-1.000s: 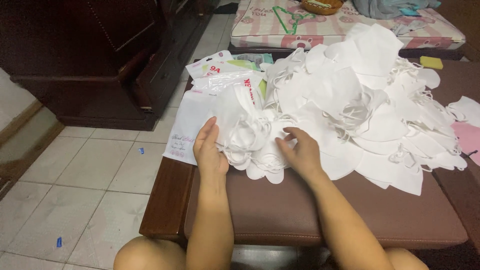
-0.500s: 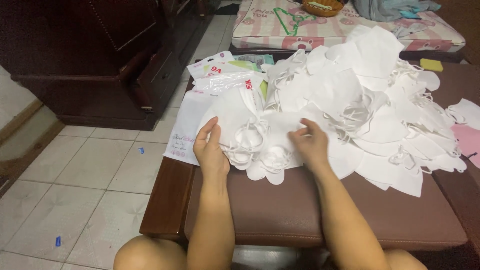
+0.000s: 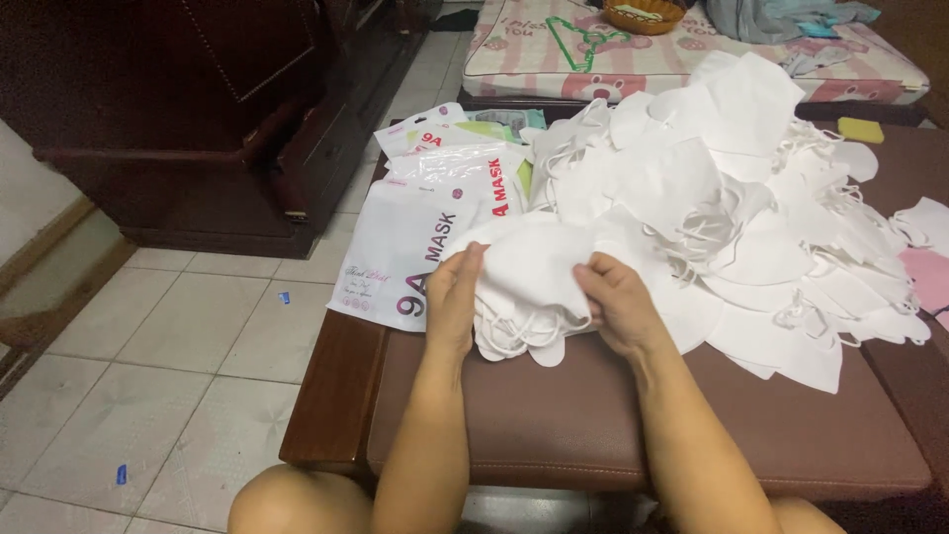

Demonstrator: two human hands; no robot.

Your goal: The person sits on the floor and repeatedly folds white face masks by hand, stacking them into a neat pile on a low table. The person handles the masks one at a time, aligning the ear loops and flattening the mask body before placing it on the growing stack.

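Pale floor tiles point(image 3: 178, 336) surround a low wooden bench with a brown cushioned top point(image 3: 554, 415), where a big heap of white face masks point(image 3: 732, 198) lies beside flat white mask packets point(image 3: 405, 247). Dark wooden furniture point(image 3: 198, 109) stands to the left. Both forearms reach forward; the left hand point(image 3: 457, 295) and right hand point(image 3: 615, 302) grip a small stack of white masks point(image 3: 529, 282) between them at the heap's near edge.

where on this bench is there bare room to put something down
Bare brown cushion runs along the near edge, between the forearms and right of them below the mask pile. Another bare strip lies far right near the yellow block. The middle and back are crowded with masks; packets cover the left corner. Left hand and right hand grip a mask stack.
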